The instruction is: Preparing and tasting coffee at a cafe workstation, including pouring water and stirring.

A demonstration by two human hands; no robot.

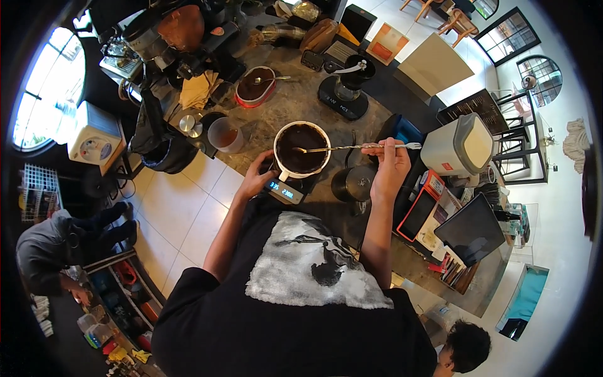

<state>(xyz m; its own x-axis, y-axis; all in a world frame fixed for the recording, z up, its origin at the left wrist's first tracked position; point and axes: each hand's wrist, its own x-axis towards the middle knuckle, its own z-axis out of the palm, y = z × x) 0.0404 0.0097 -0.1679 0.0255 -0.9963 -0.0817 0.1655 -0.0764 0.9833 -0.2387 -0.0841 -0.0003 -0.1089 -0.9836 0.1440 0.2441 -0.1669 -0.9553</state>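
Note:
A white cup [284,173] with a handle, filled with dark coffee [300,139], stands over a digital scale [284,192] with a lit display. My left hand [255,178] curls its thumb and fingers against the near left side of the cup, beside the handle. Between the fingertips of my right hand [391,169] is the long bar spoon [345,147], held nearly level. Its twisted shaft crosses the cup's right rim, the bowl end is at the coffee, and the small forked end sticks out to the right.
Left of the cup stands a clear plastic cup [226,136] of brown liquid. Beyond are a red-rimmed bowl [254,85] with a spoon and a grinder-like device [344,94]. A dark lidded pot [353,184] sits near my right forearm. Another person [53,248] bends at far left.

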